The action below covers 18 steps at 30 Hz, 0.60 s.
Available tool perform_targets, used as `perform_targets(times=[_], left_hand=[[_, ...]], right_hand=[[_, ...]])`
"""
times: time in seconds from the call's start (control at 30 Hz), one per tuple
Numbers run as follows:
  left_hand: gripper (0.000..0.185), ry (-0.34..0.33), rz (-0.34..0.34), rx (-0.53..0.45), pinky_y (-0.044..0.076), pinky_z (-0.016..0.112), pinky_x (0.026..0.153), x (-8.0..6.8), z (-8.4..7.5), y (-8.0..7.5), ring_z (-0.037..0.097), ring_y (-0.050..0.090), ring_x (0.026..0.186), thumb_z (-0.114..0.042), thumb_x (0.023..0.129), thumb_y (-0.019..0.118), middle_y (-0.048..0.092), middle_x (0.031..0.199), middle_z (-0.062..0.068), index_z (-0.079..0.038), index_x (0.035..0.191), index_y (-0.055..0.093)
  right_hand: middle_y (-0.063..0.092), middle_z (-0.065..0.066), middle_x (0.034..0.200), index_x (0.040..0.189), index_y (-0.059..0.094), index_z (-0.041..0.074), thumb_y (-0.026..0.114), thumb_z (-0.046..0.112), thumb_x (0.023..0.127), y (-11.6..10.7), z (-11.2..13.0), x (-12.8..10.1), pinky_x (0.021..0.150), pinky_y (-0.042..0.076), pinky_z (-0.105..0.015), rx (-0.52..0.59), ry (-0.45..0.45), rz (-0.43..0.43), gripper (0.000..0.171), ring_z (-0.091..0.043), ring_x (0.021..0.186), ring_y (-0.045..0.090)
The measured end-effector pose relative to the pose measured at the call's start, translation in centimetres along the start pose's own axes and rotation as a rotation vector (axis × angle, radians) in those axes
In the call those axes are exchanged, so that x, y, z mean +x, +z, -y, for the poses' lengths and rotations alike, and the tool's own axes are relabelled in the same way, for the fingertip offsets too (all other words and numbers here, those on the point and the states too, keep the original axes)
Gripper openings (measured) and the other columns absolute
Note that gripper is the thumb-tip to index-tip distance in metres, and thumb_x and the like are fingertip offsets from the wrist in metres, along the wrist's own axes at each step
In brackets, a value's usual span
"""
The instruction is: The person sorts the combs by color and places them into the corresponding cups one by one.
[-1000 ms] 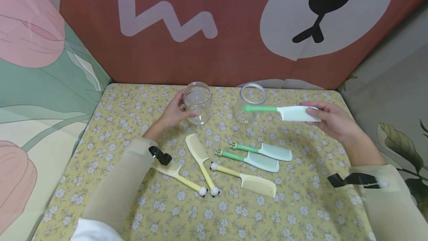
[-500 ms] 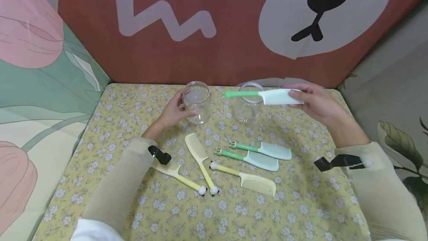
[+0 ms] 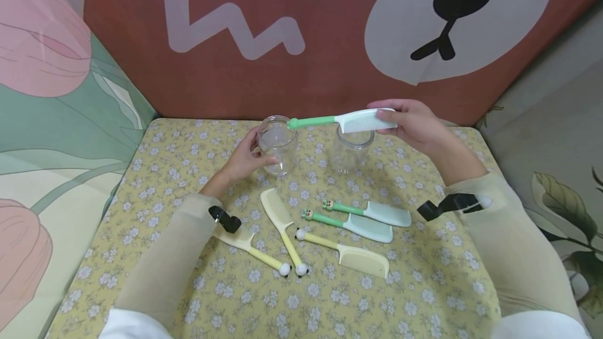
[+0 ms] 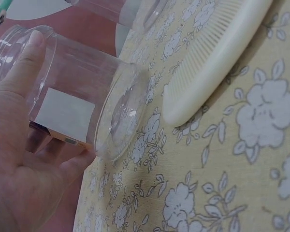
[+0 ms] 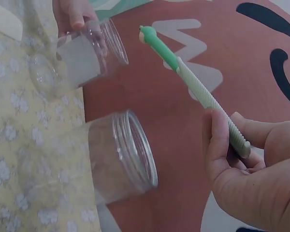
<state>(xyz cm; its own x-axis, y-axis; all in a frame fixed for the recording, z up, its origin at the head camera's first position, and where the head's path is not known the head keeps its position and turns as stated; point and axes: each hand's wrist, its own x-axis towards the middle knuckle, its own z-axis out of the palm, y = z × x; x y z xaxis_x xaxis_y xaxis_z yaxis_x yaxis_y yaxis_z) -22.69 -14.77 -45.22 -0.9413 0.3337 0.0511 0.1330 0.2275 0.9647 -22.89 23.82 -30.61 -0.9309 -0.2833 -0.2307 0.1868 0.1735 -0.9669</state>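
My left hand (image 3: 246, 155) grips a clear jar (image 4: 70, 72) with a label, which stands at the back of the table; its thumb lies against the wall in the left wrist view. My right hand (image 3: 414, 122) pinches a green-handled comb (image 3: 365, 120) by the end of its pale toothed part. The comb is held in the air, roughly level, over a second clear jar (image 5: 121, 159). Its green knobbed end points left, and in the head view it overlaps the left jar's rim. In the right wrist view that end is apart from both jars.
Two green-handled combs (image 3: 369, 226) lie mid-table on the flowered cloth (image 3: 330, 307). Three cream combs with yellow handles, one of them a comb (image 3: 364, 260) at the right, lie nearer, one partly behind the left forearm. A red patterned backdrop (image 3: 330, 77) rises behind the table.
My right hand has carried the green-handled comb leftward and up, from right of the second jar to above it, its knobbed end reaching the left jar. The left hand and its jar stay put.
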Motion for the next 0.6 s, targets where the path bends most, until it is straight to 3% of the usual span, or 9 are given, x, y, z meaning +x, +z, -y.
perform_targets(times=[0.2, 0.6], left_hand=[[0.092, 0.003, 0.003, 0.000, 0.036, 0.050, 0.118, -0.1, 0.0, -0.1, 0.030, 0.036, 0.147, -0.009, 0.089, 0.080, 0.038, 0.158, 0.013, -0.017, 0.162, 0.024], [0.094, -0.032, -0.008, 0.019, 0.036, 0.052, 0.118, -0.2, -0.2, -0.2, 0.031, 0.034, 0.148, -0.010, 0.090, 0.080, 0.033, 0.161, 0.013, -0.018, 0.163, 0.021]], right_hand=[[0.050, -0.010, 0.140, 0.140, 0.056, -0.004, 0.058, 0.015, 0.105, 1.7, 1.1, 1.5, 0.087, 0.059, -0.024, -0.029, -0.005, 0.018, 0.040, -0.023, 0.121, 0.052], [0.051, -0.013, 0.138, 0.139, 0.059, -0.003, 0.060, 0.014, 0.104, 5.0, 1.8, 4.2, 0.086, 0.060, -0.028, -0.029, 0.007, 0.047, 0.039, -0.028, 0.118, 0.057]])
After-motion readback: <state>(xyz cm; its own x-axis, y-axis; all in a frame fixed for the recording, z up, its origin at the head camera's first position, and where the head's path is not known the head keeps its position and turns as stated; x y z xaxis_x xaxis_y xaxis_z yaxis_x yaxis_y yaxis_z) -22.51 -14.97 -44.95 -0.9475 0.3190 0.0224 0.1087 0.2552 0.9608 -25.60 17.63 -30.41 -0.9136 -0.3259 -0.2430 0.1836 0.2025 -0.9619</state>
